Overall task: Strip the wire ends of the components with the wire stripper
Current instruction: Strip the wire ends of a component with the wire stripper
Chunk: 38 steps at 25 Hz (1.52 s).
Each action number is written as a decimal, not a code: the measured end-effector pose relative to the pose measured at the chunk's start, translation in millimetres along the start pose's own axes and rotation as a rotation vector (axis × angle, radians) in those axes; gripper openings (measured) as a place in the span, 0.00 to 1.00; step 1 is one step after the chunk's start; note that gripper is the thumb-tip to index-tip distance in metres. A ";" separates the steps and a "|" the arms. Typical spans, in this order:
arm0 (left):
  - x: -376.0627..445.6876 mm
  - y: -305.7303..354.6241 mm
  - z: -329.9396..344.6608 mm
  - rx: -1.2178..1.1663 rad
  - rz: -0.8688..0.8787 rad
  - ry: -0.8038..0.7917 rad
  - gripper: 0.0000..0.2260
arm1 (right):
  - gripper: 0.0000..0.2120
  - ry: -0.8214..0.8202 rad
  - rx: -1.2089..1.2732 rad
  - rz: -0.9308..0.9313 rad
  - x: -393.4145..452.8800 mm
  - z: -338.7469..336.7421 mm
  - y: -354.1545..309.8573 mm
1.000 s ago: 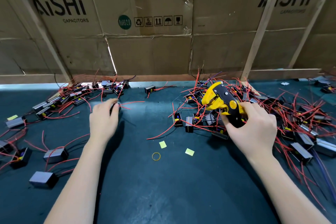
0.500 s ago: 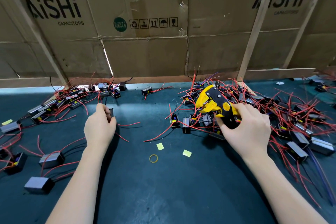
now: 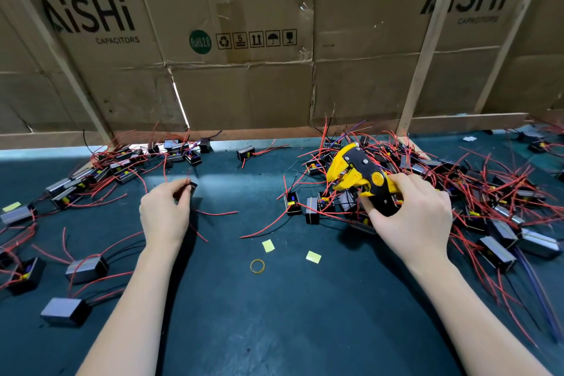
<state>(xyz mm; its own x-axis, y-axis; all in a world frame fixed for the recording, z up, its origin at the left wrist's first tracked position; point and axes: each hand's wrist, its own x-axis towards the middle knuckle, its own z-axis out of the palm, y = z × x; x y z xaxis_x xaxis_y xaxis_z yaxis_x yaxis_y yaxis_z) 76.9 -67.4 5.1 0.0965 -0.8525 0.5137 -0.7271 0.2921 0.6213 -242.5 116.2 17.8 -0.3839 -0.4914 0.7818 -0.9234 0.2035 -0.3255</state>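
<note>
Component (image 3: pixel 193 187) pinched in left hand (image 3: pixel 164 214), right hand (image 3: pixel 409 217) clamped on wire stripper (image 3: pixel 360 174); next: feed red lead into its jaws

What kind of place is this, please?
Probably a small electronics assembly bench: a yellow wire stripper held over heaped wired components, with capacitor cartons walling the table's back.

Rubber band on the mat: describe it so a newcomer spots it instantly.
Start at the dark green mat and look at the open stretch between the person's two forearms. Two small yellow paper squares lie there; the rubber band sits just nearer the camera. It is the only ring: a thin yellowish loop, lying flat, no wires attached.
</note>
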 end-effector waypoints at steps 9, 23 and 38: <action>-23.6 61.5 -12.2 -0.573 0.192 -0.316 0.07 | 0.11 -0.047 0.346 0.059 1.7 1.1 -7.6; -84.6 111.1 7.9 -0.576 0.320 -0.883 0.10 | 0.20 -0.118 -0.030 -0.003 -4.6 5.3 -1.8; -87.2 111.2 8.1 -0.557 0.365 -1.026 0.15 | 0.19 -0.117 -0.164 -0.052 -4.0 5.2 2.1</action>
<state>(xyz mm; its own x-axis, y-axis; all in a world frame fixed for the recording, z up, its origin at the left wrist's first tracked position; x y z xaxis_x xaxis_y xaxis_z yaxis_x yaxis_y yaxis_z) -17.8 35.9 24.6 -0.8161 -0.5547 0.1621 -0.1848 0.5164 0.8362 -242.9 114.2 11.3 -0.3419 -0.5979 0.7250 -0.9333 0.3059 -0.1879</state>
